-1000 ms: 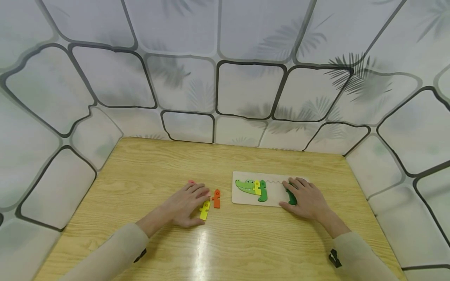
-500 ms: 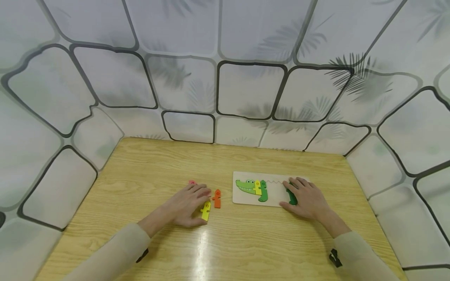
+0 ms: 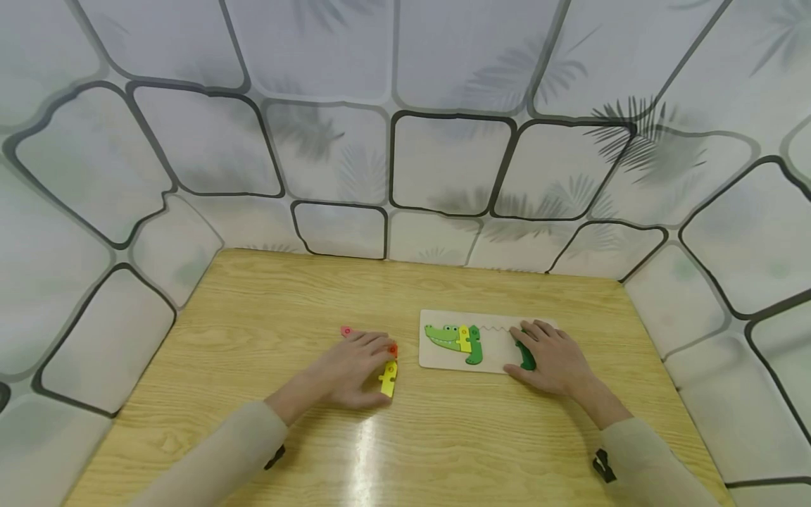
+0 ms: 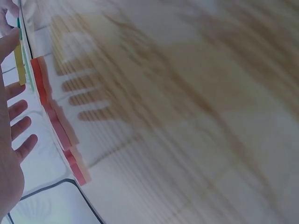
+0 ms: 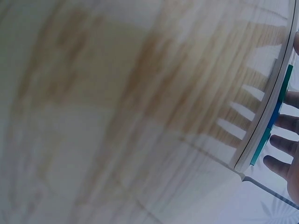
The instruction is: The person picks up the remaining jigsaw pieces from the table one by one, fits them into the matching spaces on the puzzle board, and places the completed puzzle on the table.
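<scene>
My left hand [image 3: 355,370] pinches a yellow puzzle piece [image 3: 388,379] between thumb and fingers, above the table. In the left wrist view that piece [image 4: 19,65] stands clear of an orange puzzle piece [image 4: 39,81] lying beneath the hand. A pink piece [image 4: 58,128] and a red piece [image 4: 74,168] lie beside it. My right hand [image 3: 554,359] rests on the right part of a pale puzzle board [image 3: 497,348]. Its fingers lie over a dark green piece [image 3: 525,355] and a blue piece [image 5: 274,116]. At the board's left sit a crocodile head [image 3: 440,336], a yellow piece [image 3: 464,339] and a green leg piece [image 3: 474,348].
The wood-grain table [image 3: 418,436] carries the board right of centre and the loose pieces left of it. Patterned fabric walls [image 3: 437,165] enclose its back and sides.
My left hand has moved right with the yellow piece, now overlapping the orange piece in the head view. The right hand and the board have stayed put.
</scene>
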